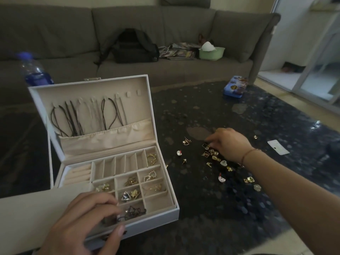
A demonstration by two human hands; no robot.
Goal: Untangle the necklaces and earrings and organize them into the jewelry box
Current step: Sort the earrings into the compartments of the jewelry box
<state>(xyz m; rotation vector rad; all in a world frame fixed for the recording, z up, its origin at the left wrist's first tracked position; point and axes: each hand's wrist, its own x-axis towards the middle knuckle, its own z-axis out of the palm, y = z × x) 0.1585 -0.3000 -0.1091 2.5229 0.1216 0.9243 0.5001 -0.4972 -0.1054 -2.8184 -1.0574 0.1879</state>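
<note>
A white jewelry box (171,212) stands open on the dark table, with several cord necklaces (73,118) hanging inside its lid. Gold and pearl earrings lie in several of its compartments. My left hand (86,221) grips the box's front left corner, fingers curled over the rim and thumb against the front wall. A dark tangled necklace (133,212) lies in the front compartment beside those fingers. My right hand (228,144) reaches down onto a scatter of loose earrings (213,155) right of the box, fingertips touching them. Whether it pinches one is hidden.
A water bottle (35,70) stands behind the box at left. A blue tin (234,87) sits at the table's far edge and a small white card (277,147) lies at right. A grey sofa behind holds a black backpack (134,46) and a green bowl (211,53).
</note>
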